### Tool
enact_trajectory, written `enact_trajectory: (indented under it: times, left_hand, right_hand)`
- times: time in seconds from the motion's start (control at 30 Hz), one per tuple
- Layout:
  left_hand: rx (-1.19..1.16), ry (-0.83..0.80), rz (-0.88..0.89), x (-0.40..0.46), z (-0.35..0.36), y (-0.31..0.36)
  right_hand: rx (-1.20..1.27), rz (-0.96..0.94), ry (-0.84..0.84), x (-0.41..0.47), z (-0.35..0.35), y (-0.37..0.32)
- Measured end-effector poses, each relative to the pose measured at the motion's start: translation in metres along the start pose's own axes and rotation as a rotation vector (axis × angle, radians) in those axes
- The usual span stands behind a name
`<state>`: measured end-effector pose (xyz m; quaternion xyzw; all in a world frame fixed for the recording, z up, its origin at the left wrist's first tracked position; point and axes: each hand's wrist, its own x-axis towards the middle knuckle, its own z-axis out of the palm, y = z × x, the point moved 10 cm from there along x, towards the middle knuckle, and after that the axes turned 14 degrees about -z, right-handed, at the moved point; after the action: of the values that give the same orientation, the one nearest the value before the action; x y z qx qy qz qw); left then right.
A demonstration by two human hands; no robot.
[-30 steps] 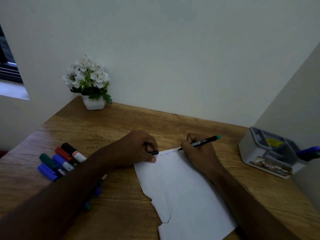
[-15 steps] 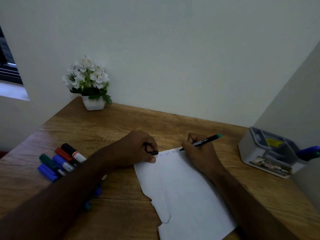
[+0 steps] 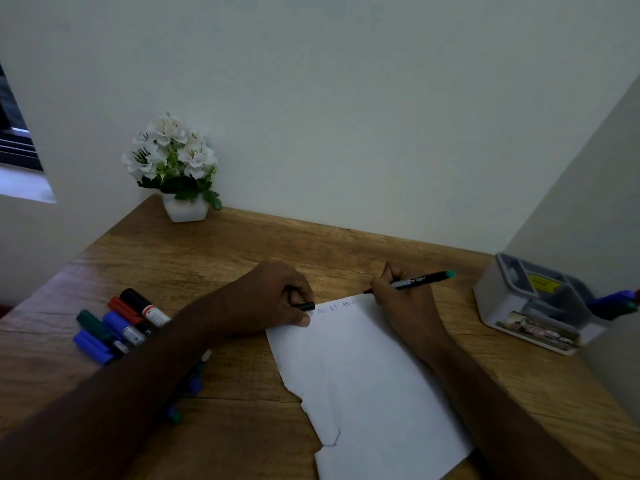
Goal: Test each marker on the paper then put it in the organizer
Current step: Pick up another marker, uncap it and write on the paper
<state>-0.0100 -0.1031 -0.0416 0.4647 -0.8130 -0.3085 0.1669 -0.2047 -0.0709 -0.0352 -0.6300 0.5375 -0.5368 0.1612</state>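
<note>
A white sheet of paper with a torn left edge lies on the wooden desk. Small written marks run along its top edge. My right hand grips a thin black marker with a teal end, its tip at the paper's top right corner. My left hand presses the paper's top left corner and holds a black marker cap. Several markers in blue, green, red and black lie at the left. The grey-white organizer stands at the right.
A white pot of white flowers stands at the back left corner. Walls close the desk at the back and right. A blue marker and a green marker stick out of the organizer's right side. More markers lie partly hidden under my left forearm.
My right hand and the marker tip have shifted slightly right along the paper's top edge, adding written marks. My left hand has stayed put.
</note>
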Motion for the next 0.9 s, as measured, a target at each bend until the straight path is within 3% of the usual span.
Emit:
enact_trajectory:
  times: [0.23, 0.37, 0.5, 0.9]
  left_hand:
    - [-0.019, -0.026, -0.004, -0.003, -0.009, -0.003]
    - [0.03, -0.009, 0.045, -0.003, -0.007, -0.001]
    - [0.004, 0.056, 0.124, -0.005, -0.013, 0.005]
    - [-0.143, 0.073, 0.195, -0.01, -0.016, 0.024]
  right_hand:
    - [-0.036, -0.165, -0.034, 0.0, 0.0, -0.031]
    - [0.161, -0.127, -0.162, -0.013, 0.017, -0.044]
    - [0.354, -0.127, -0.179, -0.014, 0.018, -0.049]
    - [0.365, -0.151, -0.166, -0.016, 0.02, -0.049]
